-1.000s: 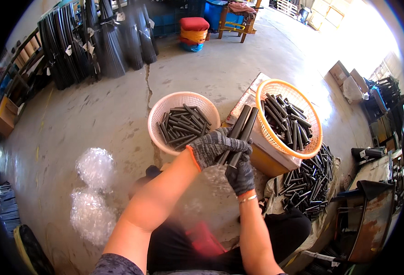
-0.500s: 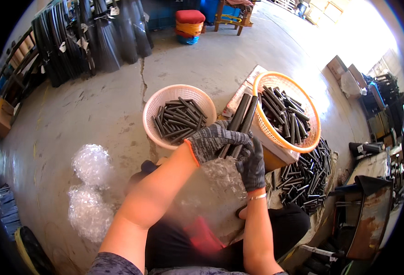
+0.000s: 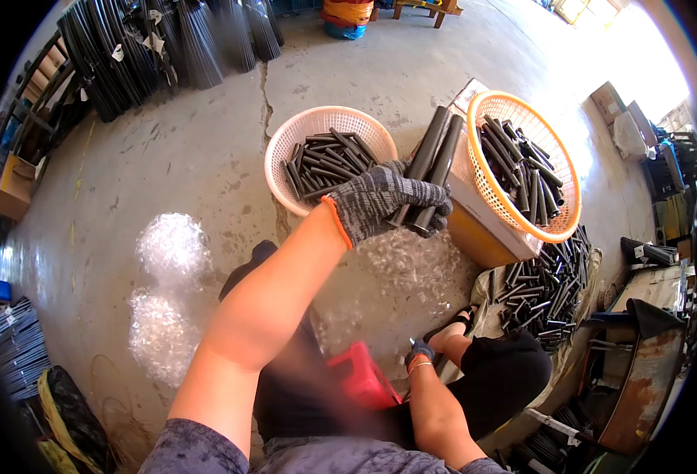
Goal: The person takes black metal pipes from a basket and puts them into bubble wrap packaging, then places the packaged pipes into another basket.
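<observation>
Grey knit-gloved left fingers [image 3: 435, 199] grip two black cylinders [image 3: 445, 154] (smooth, straight).

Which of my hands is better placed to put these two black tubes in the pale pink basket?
Left, most likely: your left hand holds both black tubes and appears close to the pale pink basket. Your right hand is down near your sandaled foot, away from both.

Right hand [image 3: 420, 351], its hold too small to tell
</observation>
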`<state>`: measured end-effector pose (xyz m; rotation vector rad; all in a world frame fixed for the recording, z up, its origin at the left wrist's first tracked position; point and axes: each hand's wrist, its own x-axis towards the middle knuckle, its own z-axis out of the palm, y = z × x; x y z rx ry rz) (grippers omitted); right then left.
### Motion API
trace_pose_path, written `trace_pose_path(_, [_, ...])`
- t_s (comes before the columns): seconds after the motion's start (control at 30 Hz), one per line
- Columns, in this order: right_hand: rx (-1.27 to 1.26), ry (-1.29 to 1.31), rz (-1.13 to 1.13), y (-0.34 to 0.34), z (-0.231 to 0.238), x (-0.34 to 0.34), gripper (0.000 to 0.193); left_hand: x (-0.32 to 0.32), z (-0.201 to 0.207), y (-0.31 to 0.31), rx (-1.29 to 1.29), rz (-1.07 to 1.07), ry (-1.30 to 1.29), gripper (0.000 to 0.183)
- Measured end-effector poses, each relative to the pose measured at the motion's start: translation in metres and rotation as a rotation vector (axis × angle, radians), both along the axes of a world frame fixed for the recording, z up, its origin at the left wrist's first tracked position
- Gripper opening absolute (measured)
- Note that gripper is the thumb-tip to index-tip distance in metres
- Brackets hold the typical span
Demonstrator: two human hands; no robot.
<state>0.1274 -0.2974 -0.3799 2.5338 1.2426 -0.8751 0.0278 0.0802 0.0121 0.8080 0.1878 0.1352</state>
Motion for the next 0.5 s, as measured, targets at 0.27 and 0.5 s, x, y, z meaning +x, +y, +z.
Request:
trace_pose_path(0.27, [1.438, 0.612, -0.29, 0.221, 0.265, 0.015, 0.062, -0.001, -0.007, -0.007, 0.091, -0.009, 0.063, 0.025])
trace_pose_path(0.5, [1.068, 1.504, -0.61, 0.248, 0.271, 0.012, 0.027, -0.011, -0.012, 0.006, 0.096, 0.088, 0.081, 0.027])
